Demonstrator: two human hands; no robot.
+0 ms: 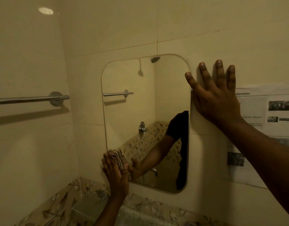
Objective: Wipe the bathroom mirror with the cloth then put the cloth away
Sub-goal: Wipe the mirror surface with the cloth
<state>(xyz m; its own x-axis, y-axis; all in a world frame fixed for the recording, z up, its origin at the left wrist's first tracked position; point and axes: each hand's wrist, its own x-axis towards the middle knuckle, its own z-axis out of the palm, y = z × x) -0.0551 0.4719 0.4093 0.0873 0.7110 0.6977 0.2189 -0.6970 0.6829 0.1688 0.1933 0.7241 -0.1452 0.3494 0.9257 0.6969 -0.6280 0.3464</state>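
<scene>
The left hand bunches the cloth against the mirror at its lower left corner, while the right hand lies open and flat on the wall beside the glass (a steadying brace). Best to press evenly, sweeping overlapping strokes upward and toward that braced hand.

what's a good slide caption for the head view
Left hand presses cloth on mirror corner; right hand braces wall.

Glossy glass mirror, shiny metal towel bar, glossy wall tiles, rough woven cloth, matt paper notice.
</scene>
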